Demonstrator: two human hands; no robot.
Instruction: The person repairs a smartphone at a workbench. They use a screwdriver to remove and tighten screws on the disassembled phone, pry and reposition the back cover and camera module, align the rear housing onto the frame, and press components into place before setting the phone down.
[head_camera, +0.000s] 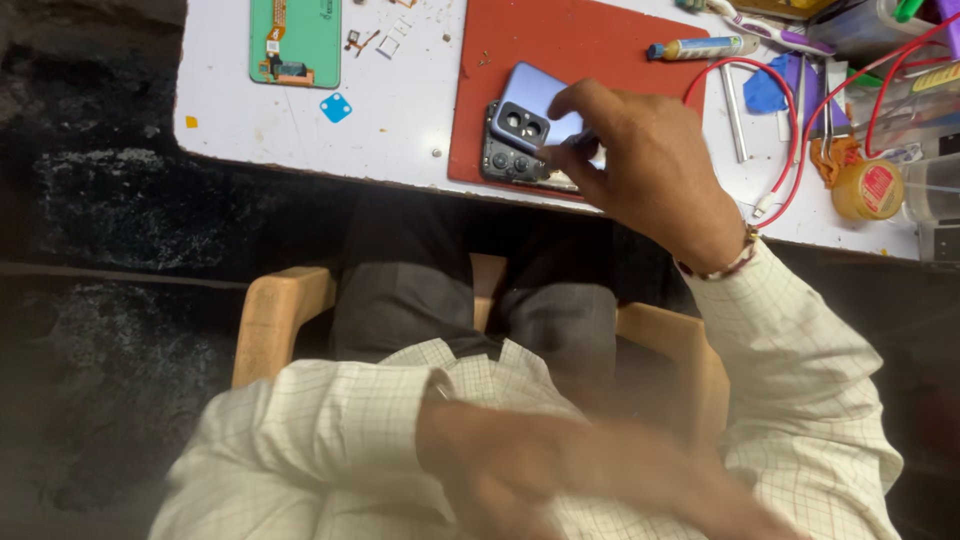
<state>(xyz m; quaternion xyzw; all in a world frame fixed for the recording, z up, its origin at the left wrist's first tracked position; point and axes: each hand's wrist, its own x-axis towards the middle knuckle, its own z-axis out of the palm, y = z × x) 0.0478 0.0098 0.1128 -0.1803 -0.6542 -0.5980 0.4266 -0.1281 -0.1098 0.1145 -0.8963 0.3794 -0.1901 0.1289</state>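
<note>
My right hand (640, 165) reaches over the red mat (560, 40) and grips the lavender phone back cover (530, 95) by its near edge. The cover is tilted up off the dark phone body (503, 160), whose camera lenses show under it at the mat's front edge. My left hand (570, 475) is low in the head view, close to my checked shirt. It is blurred, so I cannot make out its fingers or whether it holds anything.
The white table (230, 110) carries a green phone panel (295, 40), a small blue square piece (336, 107) and tiny loose parts. Right of the mat lie a glue tube (700, 47), a metal tool (735, 125), a red cable (800, 150) and a yellow round tin (868, 190). A wooden chair (270, 320) is under me.
</note>
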